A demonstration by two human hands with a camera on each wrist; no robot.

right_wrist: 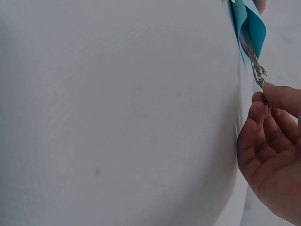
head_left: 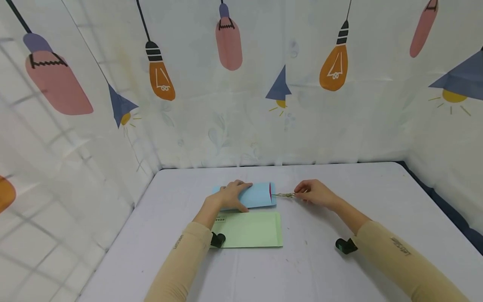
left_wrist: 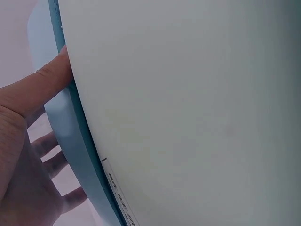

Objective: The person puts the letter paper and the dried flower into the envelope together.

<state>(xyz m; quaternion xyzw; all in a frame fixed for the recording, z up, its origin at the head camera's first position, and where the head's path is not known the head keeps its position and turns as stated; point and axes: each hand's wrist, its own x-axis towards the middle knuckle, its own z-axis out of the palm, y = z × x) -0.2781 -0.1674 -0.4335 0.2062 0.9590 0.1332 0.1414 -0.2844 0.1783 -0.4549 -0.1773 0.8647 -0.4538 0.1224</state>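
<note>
Where the white table (head_left: 339,260) fills the lower half of the head view, printed curtains (head_left: 234,105) with lamp and bulb shapes close it in on the left, far and right sides. The table's far edge meets the curtain; its right edge shows a dark strip (head_left: 445,205) past the rounded far-right corner.

A blue envelope (head_left: 256,195) lies mid-table, open mouth facing right, pink lining visible inside. The left hand (head_left: 232,193) rests on its left part, fingers curled over the far edge and thumb against the near side, gripping it. The left wrist view shows the thumb (left_wrist: 44,82) pressed to the envelope's blue edge, other fingers spread underneath.

The right hand (head_left: 313,193) sits just right of the envelope mouth, fingertips pinching a thin silvery chain (head_left: 284,195) that runs left into the opening. The right wrist view shows the chain (right_wrist: 257,70) hanging from the pinch, remaining fingers loosely curled.

A green envelope (head_left: 250,228) lies flat just near of the blue one, touching or almost touching it, printing at its left end.

Small black wrist cameras (head_left: 345,245) sit on both sleeves. Bare table lies open to the right and near side; left side is tight to the curtain.
</note>
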